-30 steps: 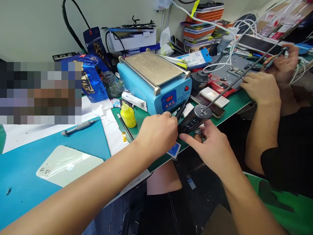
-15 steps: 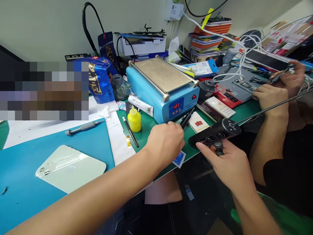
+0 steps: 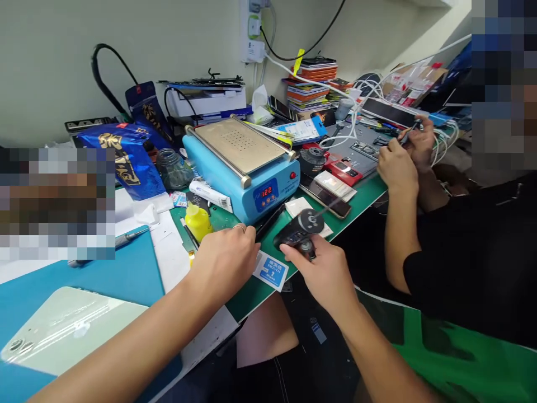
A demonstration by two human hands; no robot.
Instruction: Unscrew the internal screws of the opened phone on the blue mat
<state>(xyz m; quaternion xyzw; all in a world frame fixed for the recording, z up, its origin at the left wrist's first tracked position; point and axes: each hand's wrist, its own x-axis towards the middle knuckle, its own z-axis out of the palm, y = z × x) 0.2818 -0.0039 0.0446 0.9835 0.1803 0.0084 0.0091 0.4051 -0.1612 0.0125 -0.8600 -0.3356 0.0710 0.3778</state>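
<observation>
My right hand [image 3: 325, 266] grips a black handheld power tool [image 3: 300, 226] with a round end and a thin rod pointing away to the right. My closed left hand [image 3: 226, 254], a ring on one finger, is beside the bench's front edge. From its fingers extends a black pen-like tool [image 3: 271, 223], its near end hidden. A blue-and-white wipe sachet [image 3: 272, 271] lies just right of this hand. Behind stands a blue heating plate machine [image 3: 247, 162] showing 122. At the lower left, a pale green phone back [image 3: 79, 330] rests on a blue mat [image 3: 138, 252], partly behind my left forearm.
A yellow bottle [image 3: 198, 223], a glue tube [image 3: 210, 194] and a glass jar [image 3: 172, 168] stand left of the machine. A dark phone [image 3: 325, 197] lies to its right. Farther right, a co-worker's hands [image 3: 398, 162] work over a phone board [image 3: 364, 150] among white cables.
The view has turned right. My left hand has drawn leftward relative to the machine, showing more of the sachet. The power tool now points more away from me, its rod foreshortened.
</observation>
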